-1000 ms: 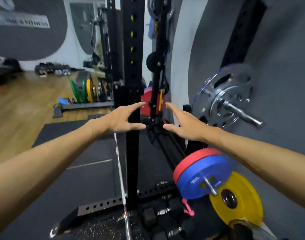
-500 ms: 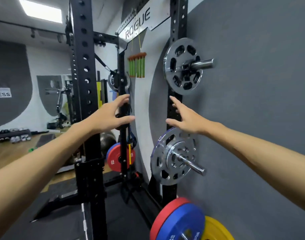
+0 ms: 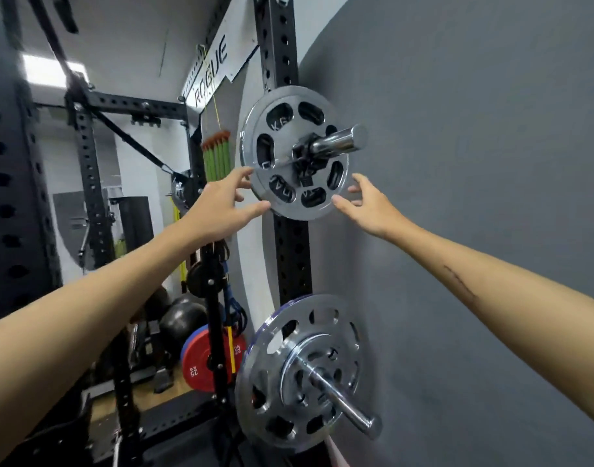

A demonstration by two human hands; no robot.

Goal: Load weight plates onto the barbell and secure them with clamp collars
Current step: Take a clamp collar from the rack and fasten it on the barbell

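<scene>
A chrome weight plate (image 3: 255,136) with oval holes hangs on a chrome storage peg (image 3: 339,143) on the black rack upright (image 3: 292,251). My left hand (image 3: 221,203) is at the plate's lower left rim, fingers spread, fingertips at or near the metal. My right hand (image 3: 369,203) is at the plate's lower right rim, fingers apart, thumb close to the edge. Neither hand has closed around the plate. Lower down, more chrome plates (image 3: 288,375) sit on a second peg (image 3: 346,406). No barbell or collar shows.
A grey wall (image 3: 474,163) runs close on the right. Black rack posts (image 3: 15,183) stand at left. A red 25 kg plate (image 3: 204,365) and dark balls (image 3: 181,318) lie behind, with green bands (image 3: 216,156) hanging from the rack.
My view has tilted up from the floor plates to the upper peg. Both hands rose and reached forward until they flank the upper chrome plate.
</scene>
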